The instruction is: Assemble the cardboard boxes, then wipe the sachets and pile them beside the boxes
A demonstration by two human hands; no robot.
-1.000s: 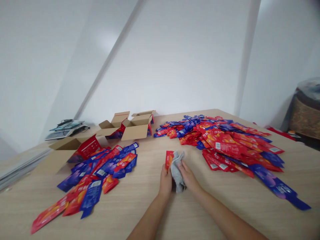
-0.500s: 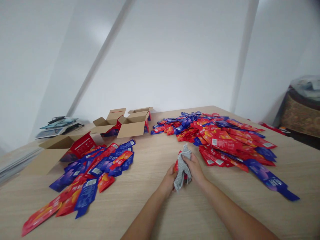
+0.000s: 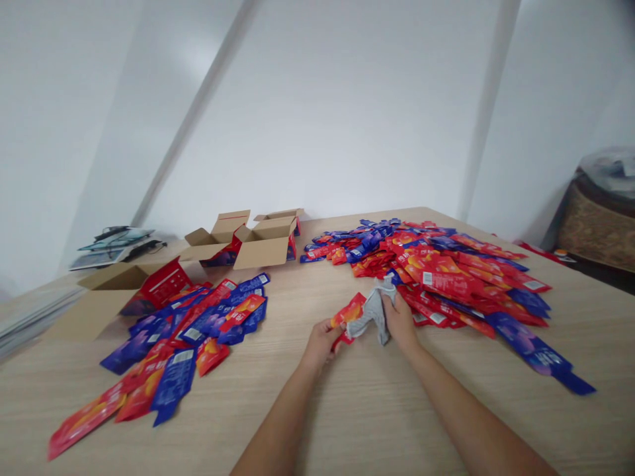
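Between the fingers of my left hand (image 3: 320,342) is a red packet (image 3: 351,312) with orange print, slanting up to the right. My right hand (image 3: 399,324) grips a crumpled grey cloth (image 3: 373,313), which hangs in folds and covers the packet's right part. A large pile of red and blue packets (image 3: 441,274) lies just beyond and to the right of my right hand. To the left, a smaller spread of red and blue packets (image 3: 198,330) rests on the table (image 3: 278,403).
An open cardboard box (image 3: 112,294) stands at the left, its flaps folded out. Further back are more open boxes (image 3: 265,243). Flat items with a dark cable (image 3: 116,244) lie at the far left. A patterned brown chair (image 3: 598,221) is beyond the right edge.
My hands have moved apart, the right one going right and up with the cloth. More of the red packet in my left hand now shows.
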